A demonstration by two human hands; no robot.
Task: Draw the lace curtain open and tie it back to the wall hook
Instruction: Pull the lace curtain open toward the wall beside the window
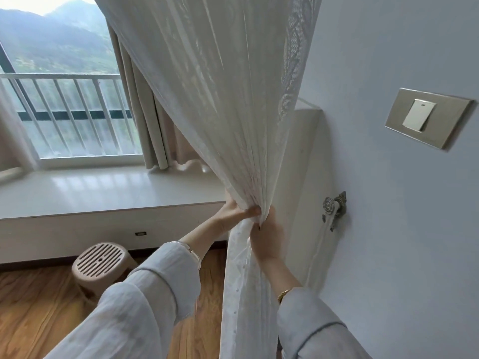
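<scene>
Sheer white lace curtain [223, 99], gathered, left of the metal rosette wall hook [334, 207] | left hand [234, 212] and right hand [267, 238]: fingers curled, pinching the bunch | risk: slack grip lets folds slide free before the pale tieback [322, 239] is looped.

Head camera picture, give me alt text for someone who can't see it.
Two hands, the left hand and the right hand, grip a white lace curtain gathered into a bunch, beside a metal wall hook with a tie-back cord hanging from it. A light switch is on the wall; a window lies behind.
</scene>
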